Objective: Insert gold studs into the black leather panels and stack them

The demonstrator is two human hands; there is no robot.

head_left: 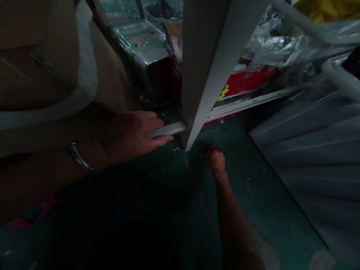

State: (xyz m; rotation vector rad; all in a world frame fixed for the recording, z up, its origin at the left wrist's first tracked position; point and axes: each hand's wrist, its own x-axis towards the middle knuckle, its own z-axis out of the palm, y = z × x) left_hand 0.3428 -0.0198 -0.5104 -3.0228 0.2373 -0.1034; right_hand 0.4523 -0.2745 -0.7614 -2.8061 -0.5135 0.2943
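My left hand (132,135) reaches in from the left, a metal bangle (78,157) on its wrist. Its thumb lies over and its fingers under a low grey shelf rail (168,129), gripping it. The rail joins a grey upright shelf post (208,63) that stands on the dark green floor (253,180). My right hand (216,162) is stretched down to the floor just right of the post's foot. It looks bunched, with a reddish spot at its tip. Its fingers are too dark to make out.
Brown cardboard boxes (39,56) crowd the left. A plastic-wrapped printed box (140,41) sits behind the post. The low shelf holds a red package (247,84) and crumpled clear plastic (275,45). A pale ribbed panel (317,157) leans at the right.
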